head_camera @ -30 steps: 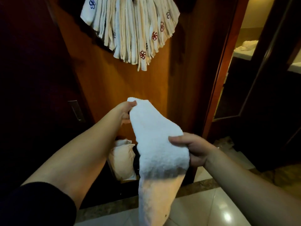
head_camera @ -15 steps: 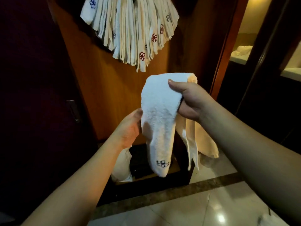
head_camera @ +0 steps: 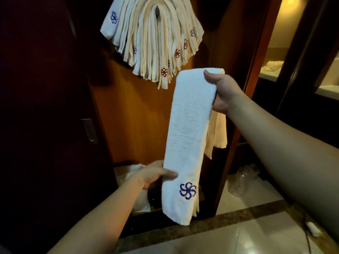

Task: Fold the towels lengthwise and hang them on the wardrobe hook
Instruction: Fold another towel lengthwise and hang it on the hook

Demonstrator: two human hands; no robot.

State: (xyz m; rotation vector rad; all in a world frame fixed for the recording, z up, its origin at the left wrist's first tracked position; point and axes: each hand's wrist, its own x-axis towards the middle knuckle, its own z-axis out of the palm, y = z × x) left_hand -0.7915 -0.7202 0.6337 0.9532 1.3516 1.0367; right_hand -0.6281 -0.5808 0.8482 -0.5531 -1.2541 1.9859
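A white towel [head_camera: 189, 129] with a blue flower emblem hangs as a long narrow folded strip in front of me. My right hand [head_camera: 222, 90] grips its top fold, thumb over the front, and the other half hangs behind it. My left hand [head_camera: 156, 176] pinches the strip's left edge low down, just above the emblem. Above, several folded towels [head_camera: 152, 43] with red and blue emblems fan out over the wardrobe hook [head_camera: 157, 11] on the wooden panel.
The wooden wardrobe panel [head_camera: 132, 116] stands behind the towel, with a dark door and metal latch plate [head_camera: 89, 131] on the left. More cloths [head_camera: 132, 178] lie low in the wardrobe. A crumpled clear bag [head_camera: 244, 178] lies on the tiled floor. A lit bathroom counter [head_camera: 269, 72] shows at right.
My right hand has lifted the folded towel higher toward the hung towels. My left hand has slid down the strip to near the emblem, so the towel now hangs long and straight.
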